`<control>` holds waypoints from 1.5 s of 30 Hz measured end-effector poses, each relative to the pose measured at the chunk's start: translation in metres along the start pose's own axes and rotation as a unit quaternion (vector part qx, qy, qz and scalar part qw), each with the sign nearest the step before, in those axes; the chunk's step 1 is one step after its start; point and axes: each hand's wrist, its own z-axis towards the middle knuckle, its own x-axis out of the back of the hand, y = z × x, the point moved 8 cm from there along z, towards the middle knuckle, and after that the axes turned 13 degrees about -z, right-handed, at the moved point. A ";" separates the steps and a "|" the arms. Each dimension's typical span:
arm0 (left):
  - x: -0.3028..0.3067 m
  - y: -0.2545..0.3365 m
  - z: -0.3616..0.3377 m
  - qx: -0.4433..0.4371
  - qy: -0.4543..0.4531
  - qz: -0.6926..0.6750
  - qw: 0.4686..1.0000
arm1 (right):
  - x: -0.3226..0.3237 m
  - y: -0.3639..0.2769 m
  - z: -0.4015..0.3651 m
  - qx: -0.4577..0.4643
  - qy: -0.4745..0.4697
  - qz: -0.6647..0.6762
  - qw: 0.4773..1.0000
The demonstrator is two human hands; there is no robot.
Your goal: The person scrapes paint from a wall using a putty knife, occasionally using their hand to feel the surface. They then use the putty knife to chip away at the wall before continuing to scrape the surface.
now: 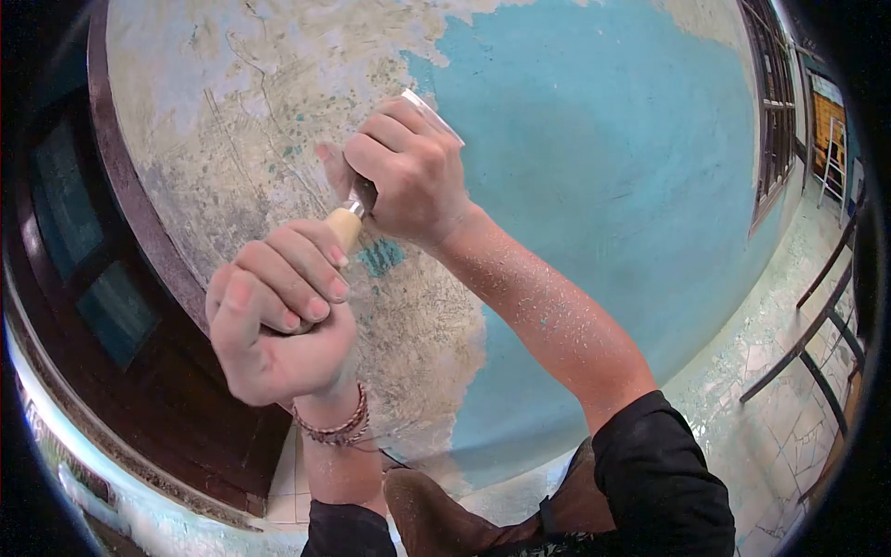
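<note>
A paint scraper [344, 226] with a pale wooden handle and a metal ferrule slants against the wall [594, 176]. My left hand [278, 320], with a braided bracelet on the wrist, has its fingers curled round the handle. Up at the blade, my right hand [408, 172] is closed over the metal, its knuckles facing me. The blade's straight edge [433, 116] shows beyond those knuckles, at the border between turquoise paint and bare, mottled plaster [269, 121]. Paint flakes and dust cover my right forearm. Most of the blade is hidden by my right hand.
A dark wooden door [139, 362] stands to the left, its frame meeting the wall. On the right are a barred window [775, 102], a white ladder [834, 158] and a dark metal frame [803, 348]. Pale debris lies along the tiled floor [780, 446].
</note>
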 end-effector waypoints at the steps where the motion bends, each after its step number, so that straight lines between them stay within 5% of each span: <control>1: -0.003 0.003 -0.003 0.001 -0.002 -0.037 0.999 | 0.001 0.000 -0.004 -0.002 -0.003 0.000 1.000; 4: -0.013 0.000 -0.005 0.019 -0.061 -0.059 0.996 | 0.003 -0.002 -0.007 0.031 0.015 0.023 0.999; 6: 0.002 -0.008 -0.003 0.000 0.035 -0.001 0.999 | 0.001 0.004 -0.002 0.019 0.017 -0.009 1.000; 18: -0.017 -0.009 -0.003 0.028 -0.027 -0.046 0.998 | 0.004 0.011 -0.007 0.056 0.042 -0.011 0.997; 21: 0.001 -0.022 0.002 -0.023 0.036 -0.014 0.999 | -0.001 0.019 0.003 0.037 0.043 -0.040 0.998; 25: -0.024 -0.011 -0.003 0.010 -0.029 -0.055 0.998 | 0.007 0.015 0.001 0.024 0.027 0.003 0.999; 30: -0.008 -0.022 0.003 0.010 0.026 -0.050 0.998 | 0.005 0.020 0.007 0.025 0.039 -0.016 0.999; 34: -0.024 -0.015 -0.004 0.024 -0.032 -0.066 0.997 | 0.013 0.017 -0.002 0.030 0.044 0.003 0.999; 45: -0.019 -0.035 -0.001 0.011 0.001 -0.137 0.991 | 0.010 0.032 0.004 0.046 0.028 -0.002 0.999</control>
